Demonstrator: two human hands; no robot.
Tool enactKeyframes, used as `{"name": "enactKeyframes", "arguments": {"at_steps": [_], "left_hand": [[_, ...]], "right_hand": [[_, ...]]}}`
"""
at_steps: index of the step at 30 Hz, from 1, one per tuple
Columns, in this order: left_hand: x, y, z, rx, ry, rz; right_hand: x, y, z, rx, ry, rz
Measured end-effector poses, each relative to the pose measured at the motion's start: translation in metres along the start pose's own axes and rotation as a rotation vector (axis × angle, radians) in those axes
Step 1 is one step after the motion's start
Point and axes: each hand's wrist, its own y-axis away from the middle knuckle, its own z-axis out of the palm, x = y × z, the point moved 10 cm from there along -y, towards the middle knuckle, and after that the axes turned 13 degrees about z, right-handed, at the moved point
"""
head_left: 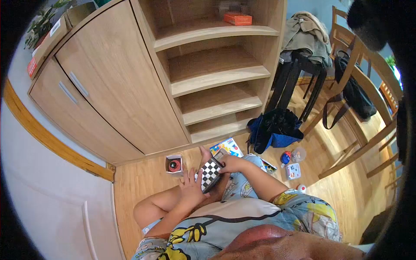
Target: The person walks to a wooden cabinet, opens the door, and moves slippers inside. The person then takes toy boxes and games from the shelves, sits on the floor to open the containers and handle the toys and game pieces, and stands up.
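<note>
A small black-and-white checkered case (211, 175) with dark edges is held over my lap, tilted. My left hand (191, 187) lies at its left side, fingers spread, with the thumb touching the edge. At its upper right, my right hand (231, 164) grips the case with fingers bent round the edge. Just beyond the case is a colourful flat box (227, 147) on the floor. A small white open box (174, 164) with a round red and black object inside stands to the left.
A wooden cabinet (108, 82) with open shelves (216, 80) stands ahead; an orange box (238, 18) is on a shelf. A blue and black bag (277, 130), a small clear case (293, 171) and a blue round item (285, 157) lie right, near wooden chairs (356, 130).
</note>
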Motion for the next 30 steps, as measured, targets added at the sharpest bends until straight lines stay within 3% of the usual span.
{"name": "enactKeyframes", "arguments": {"at_steps": [3, 7, 12, 13, 15, 16, 18, 19, 20, 21, 22, 23, 24, 25, 28, 30], "left_hand": [[0.002, -0.002, -0.003, -0.090, -0.028, -0.043], [-0.012, -0.006, 0.022, -0.280, 0.059, -0.143], [-0.018, -0.012, 0.019, -0.140, 0.004, -0.083], [-0.019, -0.012, 0.017, -0.131, 0.055, -0.075], [-0.021, -0.010, 0.014, -0.136, 0.091, -0.080], [-0.019, -0.010, 0.012, -0.121, 0.077, -0.040], [-0.016, -0.007, 0.010, -0.055, -0.037, 0.041], [-0.021, -0.007, 0.016, 0.020, 0.091, 0.050], [-0.015, -0.002, -0.005, 0.146, 0.055, 0.119], [-0.023, -0.002, 0.001, 0.076, 0.139, 0.048], [-0.029, 0.000, 0.004, 0.069, 0.183, 0.075], [-0.035, 0.005, -0.003, 0.132, 0.187, 0.066], [-0.041, 0.011, -0.014, 0.083, 0.263, 0.026], [-0.049, 0.018, -0.022, 0.066, 0.278, 0.007], [-0.076, 0.042, -0.056, 0.068, 0.273, -0.018], [-0.107, 0.060, -0.079, 0.226, 0.339, -0.039]], "right_hand": [[-0.005, -0.008, 0.000, 0.162, 0.220, -0.103], [0.013, -0.025, -0.014, 0.274, 0.040, 0.045], [0.036, -0.034, -0.027, 0.484, 0.104, 0.270], [0.042, -0.039, -0.027, 0.482, 0.110, 0.270], [0.053, -0.055, -0.008, 0.164, -0.341, 0.213], [0.047, -0.050, -0.012, 0.158, -0.336, 0.218], [0.027, -0.044, -0.011, 0.187, 0.369, 0.205], [0.024, -0.056, 0.011, 0.087, 0.718, 0.035], [0.096, -0.151, 0.069, 0.191, 0.881, -0.153], [0.060, -0.080, 0.000, 0.322, 0.291, 0.147], [0.086, -0.107, 0.009, 0.385, 0.324, 0.007], [0.063, -0.055, -0.020, 0.299, -0.263, 0.236], [0.062, -0.067, -0.015, 0.326, -0.144, -0.014], [0.029, -0.026, -0.026, 0.186, -0.492, 0.264], [-0.012, -0.019, -0.027, 0.097, -0.630, 0.132], [-0.065, -0.016, -0.044, 0.196, -0.675, -0.157]]}}
